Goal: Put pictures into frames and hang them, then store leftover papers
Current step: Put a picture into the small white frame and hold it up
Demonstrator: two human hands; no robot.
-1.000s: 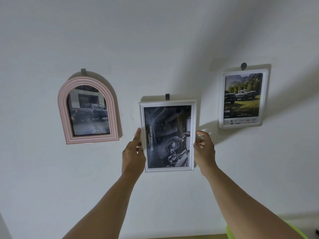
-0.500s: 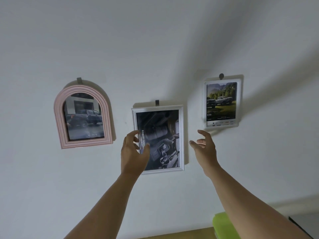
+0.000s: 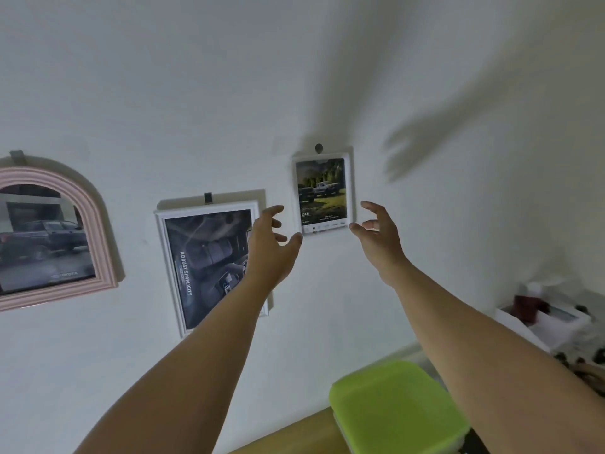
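Observation:
Three framed pictures hang on the white wall. A pink arched frame (image 3: 49,237) with a dark truck picture is at the far left. A white rectangular frame (image 3: 203,267) with a dark car-interior picture hangs in the middle, partly behind my left forearm. A small white frame (image 3: 322,191) with a picture of trucks on grass hangs to the right on a hook. My left hand (image 3: 270,244) is open just left of that small frame's lower edge. My right hand (image 3: 379,237) is open just right of it. Neither hand touches the frame.
A lime-green lidded box (image 3: 396,404) sits on a wooden surface (image 3: 294,434) at the bottom right. Further right, a white shelf or tray (image 3: 550,322) holds blurred small items. The wall above the frames is bare.
Both hands let go of the middle white frame, which stays hanging, and moved right to either side of the small white frame. My view has swung right.

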